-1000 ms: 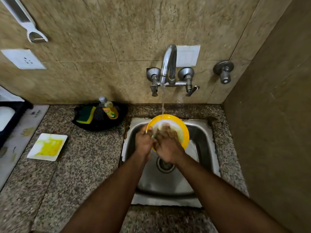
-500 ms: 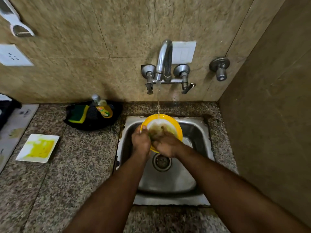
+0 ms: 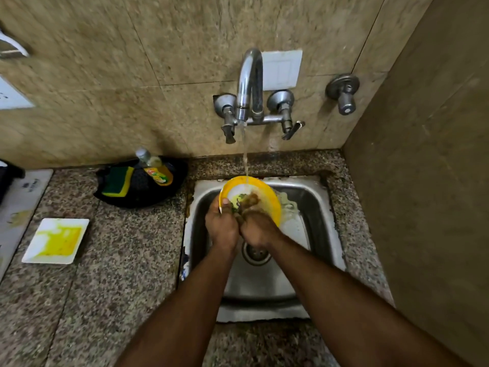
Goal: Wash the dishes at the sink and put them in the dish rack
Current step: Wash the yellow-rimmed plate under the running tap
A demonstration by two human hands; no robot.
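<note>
Yellow plate (image 3: 267, 193), tilted over the sink (image 3: 317, 207), being rinsed by hand.

The left hand (image 3: 221, 227) is pinching the rim, thumb on top, seemingly angling the face so the tap (image 3: 250, 83) stream is running off it. The right hand (image 3: 258, 230) fingers (image 3: 250, 200) are rubbing food residue from the centre; their spread cannot be told. Left of the fingers, on the surface, a stained white square plate (image 3: 57, 241), sponge (image 3: 116, 181) and soap bottle (image 3: 156, 172) are waiting.

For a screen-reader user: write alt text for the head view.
Two bare hands hold a round yellow plate under running tap water in a steel sink: left hand grips its rim, right hand rubs its face. A stained white square plate waits on the granite counter.
</note>
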